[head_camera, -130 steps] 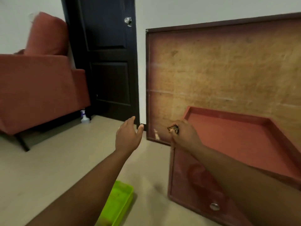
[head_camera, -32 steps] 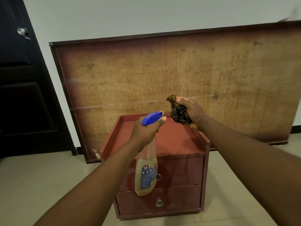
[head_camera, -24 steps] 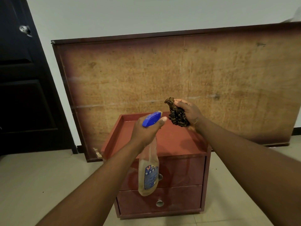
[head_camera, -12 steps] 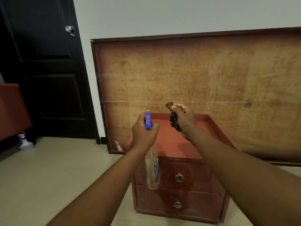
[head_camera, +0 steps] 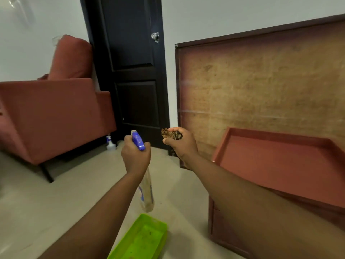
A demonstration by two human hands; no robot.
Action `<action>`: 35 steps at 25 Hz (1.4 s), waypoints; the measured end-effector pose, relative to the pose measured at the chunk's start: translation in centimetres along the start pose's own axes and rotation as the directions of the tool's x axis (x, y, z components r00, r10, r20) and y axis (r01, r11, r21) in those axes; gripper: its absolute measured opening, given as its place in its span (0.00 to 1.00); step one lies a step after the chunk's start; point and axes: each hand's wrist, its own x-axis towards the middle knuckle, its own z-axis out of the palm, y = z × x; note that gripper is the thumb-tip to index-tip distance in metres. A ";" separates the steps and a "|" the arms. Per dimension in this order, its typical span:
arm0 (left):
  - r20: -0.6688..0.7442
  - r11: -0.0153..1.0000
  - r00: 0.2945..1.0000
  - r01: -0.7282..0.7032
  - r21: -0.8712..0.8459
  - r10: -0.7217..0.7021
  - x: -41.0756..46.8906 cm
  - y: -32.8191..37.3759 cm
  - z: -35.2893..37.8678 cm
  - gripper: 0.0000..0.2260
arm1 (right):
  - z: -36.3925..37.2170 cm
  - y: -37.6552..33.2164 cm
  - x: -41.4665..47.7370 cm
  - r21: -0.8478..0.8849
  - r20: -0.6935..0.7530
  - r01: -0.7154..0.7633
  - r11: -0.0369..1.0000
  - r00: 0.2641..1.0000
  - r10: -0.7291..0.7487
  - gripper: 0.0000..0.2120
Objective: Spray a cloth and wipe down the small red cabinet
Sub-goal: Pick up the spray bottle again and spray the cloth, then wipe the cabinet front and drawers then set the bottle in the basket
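Far left we see a red sofa (head_camera: 56, 116), a small white bottle (head_camera: 110, 143) on the floor by its corner, then a dark door (head_camera: 130, 71). Our left hand (head_camera: 135, 157) is wrapped tight round the neck of the spray bottle (head_camera: 146, 191), fingers closed, blue head (head_camera: 137, 140) sticking up above the fist, clear body hanging down over a green tray (head_camera: 141, 238) on the floor. Can't tell whether a finger sits on the trigger. Just right of it, close but not touching, our right hand (head_camera: 180, 144) holds the cloth (head_camera: 170, 134) bunched in a loose fist, fingers curled round it, a wad poking out the top toward the nozzle. Further right is the cabinet (head_camera: 276, 161), red, raised rim on top, standing against a big wooden board (head_camera: 261, 81); nothing on its top, well apart from both hands. We judge the step is spraying the cloth, wiping not started. To do it well: aim the nozzle at the exposed wad, keep the gap short so mist lands on fabric, not the floor or door; open the fist a bit so more cloth gets wet; a few pulls, damp not dripping. Then turn right to the cabinet top.
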 end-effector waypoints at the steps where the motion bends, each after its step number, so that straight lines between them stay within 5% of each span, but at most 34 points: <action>1: -0.037 1.000 0.999 0.008 0.023 -0.007 0.4 -1.0 -0.9 0.10 | 1.1 0.4 0.0 -0.001 0.018 -0.007 1.000 1.000 0.007 0.13; 7: -0.073 0.974 0.978 0.203 0.103 -0.197 -4.1 -12.3 -2.7 0.11 | 1.7 2.0 -0.1 0.038 0.035 -0.085 0.996 0.996 0.084 0.13; 13: -0.011 0.825 0.828 0.560 0.072 -0.561 -14.7 -20.8 -3.9 0.21 | -2.5 3.7 -0.5 0.009 -0.053 -0.169 0.986 0.984 0.170 0.14; 17: 0.003 0.828 0.840 0.535 0.168 -0.543 -16.7 -26.9 -3.2 0.23 | -3.1 4.9 -0.8 0.013 -0.057 -0.186 0.983 0.981 0.186 0.14; 22: -0.010 0.718 0.789 0.563 0.408 -0.614 -15.8 -22.6 -4.2 0.61 | -2.2 4.8 -1.3 0.022 -0.034 -0.178 0.984 0.983 0.178 0.15; 26: 0.011 0.769 0.880 0.408 0.491 -0.474 -14.8 -19.0 -5.4 0.65 | -2.2 3.8 -1.7 0.029 -0.022 -0.157 0.987 0.987 0.157 0.14; 29: 0.018 0.827 0.917 0.350 0.441 -0.398 -11.4 -16.0 -5.2 0.55 | -2.7 2.9 -2.1 0.045 -0.023 -0.142 0.989 0.989 0.143 0.14; 35: 0.183 0.970 0.983 -0.046 0.238 0.002 -3.3 -3.6 3.2 0.39 | -10.1 0.4 -1.3 0.042 -0.151 -0.076 0.996 0.985 0.081 0.12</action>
